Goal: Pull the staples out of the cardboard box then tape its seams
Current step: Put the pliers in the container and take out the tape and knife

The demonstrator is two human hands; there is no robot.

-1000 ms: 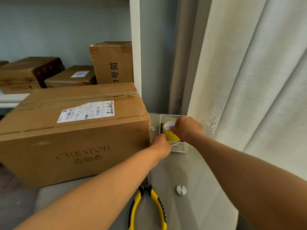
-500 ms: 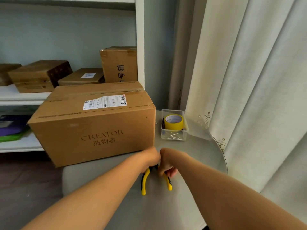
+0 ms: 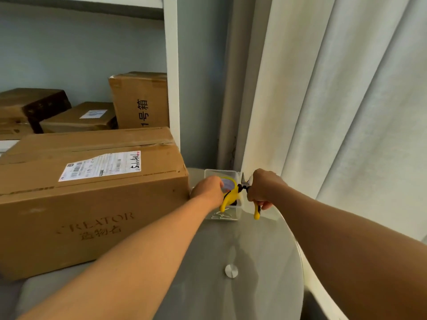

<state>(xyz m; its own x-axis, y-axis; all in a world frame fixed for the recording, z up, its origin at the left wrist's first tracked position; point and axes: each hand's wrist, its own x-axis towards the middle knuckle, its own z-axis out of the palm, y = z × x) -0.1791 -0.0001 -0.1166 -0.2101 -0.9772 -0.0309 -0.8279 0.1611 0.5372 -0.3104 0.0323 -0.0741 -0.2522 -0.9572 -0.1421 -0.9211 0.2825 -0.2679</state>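
Now gripping yellow pliers, handles spread: left hand on one, right hand on the other. Held over clear container, right of cardboard box.

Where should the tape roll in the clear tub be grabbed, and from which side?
From above, by the top rim of the tape roll: it sits inside the clear tub, whose walls block the sides. The left hand is already there.
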